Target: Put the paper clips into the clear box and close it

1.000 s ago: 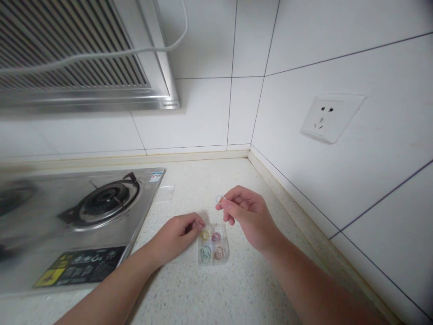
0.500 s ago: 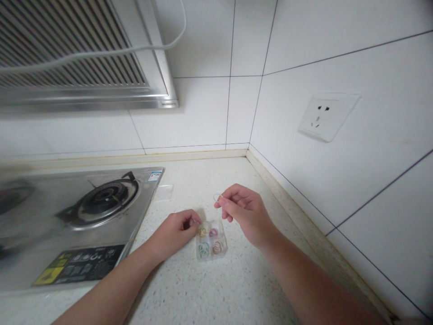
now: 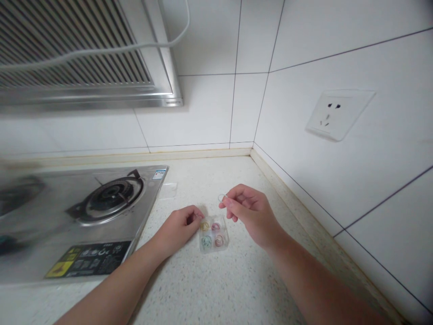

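On the counter sits a small clear plastic box (image 3: 214,249) with compartments holding several thin coloured loops: yellow loops (image 3: 204,226), magenta loops (image 3: 215,226), green loops (image 3: 206,242) and pinkish loops (image 3: 219,240). My left hand (image 3: 181,228) is closed at the box's far left corner, thumb and forefinger pinched on its edge. To the right and a little above the box, my right hand (image 3: 250,210) pinches a thin pale loop (image 3: 221,197) between thumb and forefinger. The loop sticks out to the left of the fingertips, clear of the box.
A gas stove (image 3: 104,203) takes up the left side, under a range hood (image 3: 84,49) crossed by a white cable (image 3: 145,45). A clear plastic lid-like piece (image 3: 168,190) lies by the stove's edge. White tiled walls meet behind; a socket (image 3: 338,115) is on the right.
The whole view has shifted slightly. The left hand stays at the box and the right hand still pinches the pale loop, whose angle looks slightly different.
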Demonstrator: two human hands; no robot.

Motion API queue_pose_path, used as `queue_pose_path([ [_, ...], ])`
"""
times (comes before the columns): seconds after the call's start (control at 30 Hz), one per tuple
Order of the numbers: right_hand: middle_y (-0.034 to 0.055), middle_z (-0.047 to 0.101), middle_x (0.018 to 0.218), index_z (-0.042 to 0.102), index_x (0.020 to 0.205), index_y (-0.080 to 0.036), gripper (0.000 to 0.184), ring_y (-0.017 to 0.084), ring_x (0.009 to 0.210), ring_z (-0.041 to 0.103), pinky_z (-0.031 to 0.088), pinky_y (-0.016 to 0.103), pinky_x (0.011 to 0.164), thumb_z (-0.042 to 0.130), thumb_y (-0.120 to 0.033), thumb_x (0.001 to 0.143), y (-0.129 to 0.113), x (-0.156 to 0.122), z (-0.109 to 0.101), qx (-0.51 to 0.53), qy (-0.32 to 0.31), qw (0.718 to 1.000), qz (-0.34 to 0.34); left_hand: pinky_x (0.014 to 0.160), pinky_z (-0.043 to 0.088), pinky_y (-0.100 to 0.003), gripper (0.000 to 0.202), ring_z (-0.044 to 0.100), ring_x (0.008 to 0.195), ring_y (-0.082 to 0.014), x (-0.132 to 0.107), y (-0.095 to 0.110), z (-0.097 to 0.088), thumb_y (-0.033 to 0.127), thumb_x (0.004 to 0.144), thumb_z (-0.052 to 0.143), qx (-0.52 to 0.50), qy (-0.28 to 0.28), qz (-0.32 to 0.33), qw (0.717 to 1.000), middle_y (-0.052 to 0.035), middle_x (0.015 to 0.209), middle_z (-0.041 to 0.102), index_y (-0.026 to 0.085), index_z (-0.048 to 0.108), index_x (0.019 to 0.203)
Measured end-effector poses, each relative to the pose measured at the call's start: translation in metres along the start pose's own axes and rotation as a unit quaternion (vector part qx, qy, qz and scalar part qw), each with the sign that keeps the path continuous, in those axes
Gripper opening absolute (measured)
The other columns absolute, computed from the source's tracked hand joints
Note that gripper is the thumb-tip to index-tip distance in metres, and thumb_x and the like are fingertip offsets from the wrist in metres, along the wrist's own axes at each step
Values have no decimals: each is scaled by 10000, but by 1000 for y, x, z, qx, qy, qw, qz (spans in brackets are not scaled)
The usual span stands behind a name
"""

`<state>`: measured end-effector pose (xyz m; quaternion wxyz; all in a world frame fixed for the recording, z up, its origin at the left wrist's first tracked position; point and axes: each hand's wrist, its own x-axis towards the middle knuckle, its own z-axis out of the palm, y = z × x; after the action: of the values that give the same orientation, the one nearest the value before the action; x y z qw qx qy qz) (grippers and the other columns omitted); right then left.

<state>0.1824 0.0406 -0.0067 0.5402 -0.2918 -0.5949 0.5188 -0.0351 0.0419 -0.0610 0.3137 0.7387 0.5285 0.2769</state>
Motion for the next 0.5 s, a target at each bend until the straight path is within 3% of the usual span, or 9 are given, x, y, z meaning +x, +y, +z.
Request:
queue_pose_path([
  [0.5,27,741,751,687,795,-183,156,73,542,571,430,187,480,742,-325,828,0,-2,0,-1,-12,1000,15,608,337,-264,242,508,654,-155,-1,3,-1,339,946,479,6,-8,11,1000,-1,721,608,178,659,935],
])
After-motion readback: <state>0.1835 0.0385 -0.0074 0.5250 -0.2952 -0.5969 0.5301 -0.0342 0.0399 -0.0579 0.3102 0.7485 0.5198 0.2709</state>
